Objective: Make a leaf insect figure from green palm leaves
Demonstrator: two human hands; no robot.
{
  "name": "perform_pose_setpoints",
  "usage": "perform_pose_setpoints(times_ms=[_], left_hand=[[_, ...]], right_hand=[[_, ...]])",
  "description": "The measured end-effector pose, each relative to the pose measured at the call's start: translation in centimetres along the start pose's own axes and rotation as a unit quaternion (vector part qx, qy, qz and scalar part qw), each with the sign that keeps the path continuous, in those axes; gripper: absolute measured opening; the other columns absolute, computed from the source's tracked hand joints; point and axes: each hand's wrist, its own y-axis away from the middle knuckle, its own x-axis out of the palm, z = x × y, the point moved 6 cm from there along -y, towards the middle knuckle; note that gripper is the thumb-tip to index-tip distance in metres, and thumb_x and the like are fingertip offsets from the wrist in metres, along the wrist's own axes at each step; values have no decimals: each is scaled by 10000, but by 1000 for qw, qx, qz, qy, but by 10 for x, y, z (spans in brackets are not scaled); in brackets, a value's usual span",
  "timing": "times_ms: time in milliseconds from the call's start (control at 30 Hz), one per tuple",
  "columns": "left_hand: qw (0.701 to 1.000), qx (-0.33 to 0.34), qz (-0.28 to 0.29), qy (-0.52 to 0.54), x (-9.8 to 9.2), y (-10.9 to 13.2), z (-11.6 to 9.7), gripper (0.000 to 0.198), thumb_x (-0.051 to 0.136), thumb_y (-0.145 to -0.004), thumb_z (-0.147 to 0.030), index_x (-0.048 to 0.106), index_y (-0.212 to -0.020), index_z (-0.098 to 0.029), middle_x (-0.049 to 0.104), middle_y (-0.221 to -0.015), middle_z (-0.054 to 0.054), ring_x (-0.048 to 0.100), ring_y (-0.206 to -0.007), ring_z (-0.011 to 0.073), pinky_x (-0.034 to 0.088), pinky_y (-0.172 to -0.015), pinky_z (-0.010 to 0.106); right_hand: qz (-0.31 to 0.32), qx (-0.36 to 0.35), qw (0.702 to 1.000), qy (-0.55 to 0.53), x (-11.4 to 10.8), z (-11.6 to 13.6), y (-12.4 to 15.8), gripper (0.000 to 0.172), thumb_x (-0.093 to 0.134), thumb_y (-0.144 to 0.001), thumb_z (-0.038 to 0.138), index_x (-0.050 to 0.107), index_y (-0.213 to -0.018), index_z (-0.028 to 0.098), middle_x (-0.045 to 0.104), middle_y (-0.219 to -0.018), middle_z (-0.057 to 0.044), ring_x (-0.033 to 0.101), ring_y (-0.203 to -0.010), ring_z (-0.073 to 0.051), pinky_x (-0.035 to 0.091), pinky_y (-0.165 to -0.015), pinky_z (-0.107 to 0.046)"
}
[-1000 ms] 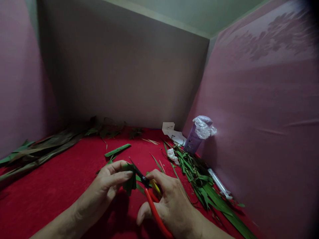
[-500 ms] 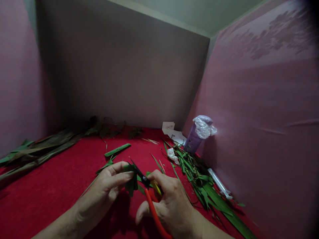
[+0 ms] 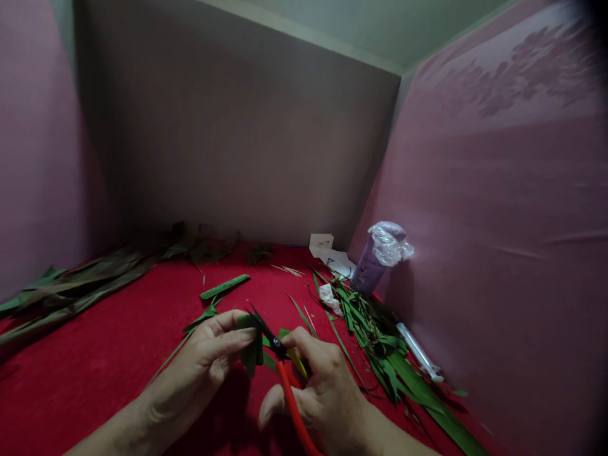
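My left hand (image 3: pixel 204 361) pinches a folded green leaf piece (image 3: pixel 251 354) between thumb and fingers, low in the middle of the view. My right hand (image 3: pixel 318 396) is wrapped round red-handled scissors (image 3: pixel 285 380), whose black blades point up and left into the leaf piece. A yellow part of the scissors shows by my right fingers. Both hands hover just above the red cloth (image 3: pixel 95 367).
A loose heap of green leaf strips (image 3: pixel 380 342) lies to the right, with a purple cup under clear plastic (image 3: pixel 375 256), white paper scraps (image 3: pixel 327 250) and a white tube (image 3: pixel 418 351). A short green strip (image 3: pixel 224 286) lies ahead. Long dark leaves (image 3: pixel 71 291) stretch along the left. Walls enclose three sides.
The leaf piece has slid slightly right and down against the blades, and my hands have shifted a little. Otherwise the scene is the same.
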Motion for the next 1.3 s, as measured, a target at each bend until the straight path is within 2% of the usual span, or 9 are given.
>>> perform_pose_setpoints(times_ms=[333, 567, 733, 867, 967, 1033, 1133, 1200, 1300], left_hand=[[1000, 3, -5, -10, -1, 4, 0, 83, 644, -732, -108, 656, -787, -170, 651, -749, 11, 579, -695, 131, 450, -670, 235], [1000, 5, -9, -2, 2, 3, -6, 53, 670, -717, -127, 658, -753, -165, 627, -686, -1, 554, -618, 107, 451, -602, 214], [1000, -3, -28, 13, -2, 0, -6, 70, 705, -678, -139, 671, -737, -157, 631, -660, 3, 551, -580, 103, 448, -556, 204], [999, -9, -27, 22, 0, 1, -7, 76, 702, -676, -127, 683, -743, -157, 643, -658, 9, 558, -578, 106, 449, -572, 210], [1000, -5, -8, 20, 4, 2, -8, 38, 685, -698, -132, 685, -734, -145, 651, -680, 22, 569, -600, 112, 450, -598, 217], [1000, -6, 6, 20, 6, 2, -6, 27, 682, -704, -142, 688, -730, -140, 655, -684, 26, 573, -606, 114, 453, -612, 221], [999, -8, 17, 32, 7, 1, -3, 29, 673, -713, -139, 688, -738, -141, 664, -694, 29, 585, -617, 119, 461, -636, 230], [999, -10, 20, 42, 7, 0, 0, 48, 669, -718, -127, 687, -759, -143, 673, -721, 33, 600, -650, 127, 467, -664, 236], [998, -20, 16, 53, 6, 0, 4, 96, 676, -717, -116, 686, -804, -153, 683, -777, 38, 615, -709, 138, 474, -690, 242]], right_hand=[[13, 18, 999, -48, 4, -4, 4, 388, 780, -551, 394, 488, -708, 191, 268, -466, 111, 217, -445, -71, 218, -404, -202], [16, 45, 998, -46, -4, -14, -2, 157, 632, -740, 298, 519, -764, 191, 510, -443, 78, 383, -406, -83, 298, -424, -190], [-18, 78, 977, 199, -30, -39, -21, 177, 560, -789, 293, 596, -939, 207, 683, -756, -40, 618, -673, -174, 398, -583, -235], [43, 71, 947, 310, -26, -63, -28, 252, 516, -799, 197, 579, -1043, 183, 671, -861, -94, 634, -790, -217, 419, -655, -274], [24, 45, 941, 333, -24, -63, -28, 298, 550, -774, 155, 570, -1072, 162, 643, -919, -135, 602, -833, -248, 428, -680, -318], [-12, 7, 958, 288, -25, -49, -28, 194, 530, -804, 160, 601, -984, 179, 620, -949, -124, 568, -881, -243, 424, -734, -338], [-12, -12, 997, 71, -20, -25, -23, 144, 459, -883, 241, 590, -925, 198, 614, -896, -53, 564, -835, -169, 434, -744, -286], [28, 8, 998, -57, -11, -13, -17, 130, 464, -884, 258, 565, -944, 203, 613, -890, -25, 565, -797, -139, 448, -688, -243], [49, 7, 994, -97, 1, -2, -9, 82, 524, -844, 227, 553, -907, 184, 598, -859, -15, 552, -764, -129, 444, -691, -238]])
